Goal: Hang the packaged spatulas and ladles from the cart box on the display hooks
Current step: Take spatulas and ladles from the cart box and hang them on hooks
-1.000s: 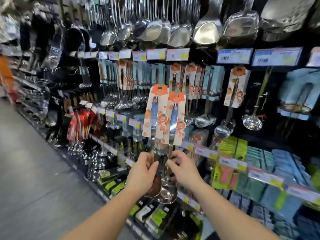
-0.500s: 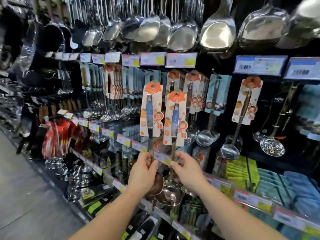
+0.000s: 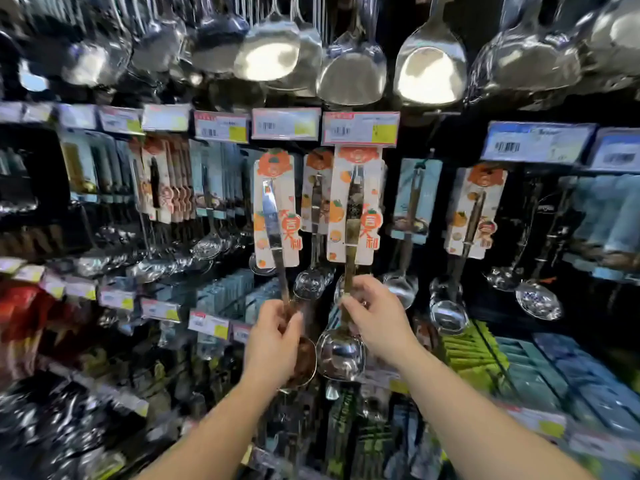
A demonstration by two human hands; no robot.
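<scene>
I hold two packaged ladles upright in front of the display wall. My left hand (image 3: 273, 344) grips the stem of the left ladle (image 3: 276, 216), whose white and orange card stands tilted. My right hand (image 3: 375, 318) pinches the stem of the right ladle (image 3: 354, 209); its card top reaches just under a price tag (image 3: 360, 128). Both steel bowls hang below my hands. A matching carded ladle (image 3: 316, 192) hangs on the wall between and behind the two cards. The cart box is out of view.
Rows of steel spatulas (image 3: 429, 71) hang overhead. Carded ladles and skimmers (image 3: 476, 211) hang right, more carded utensils (image 3: 162, 178) left. Shelves with price tags (image 3: 207, 325) and boxed goods run below.
I have moved closer to the wall and raised both ladles. The two cards have spread apart, and the right one now sits up under the price tag.
</scene>
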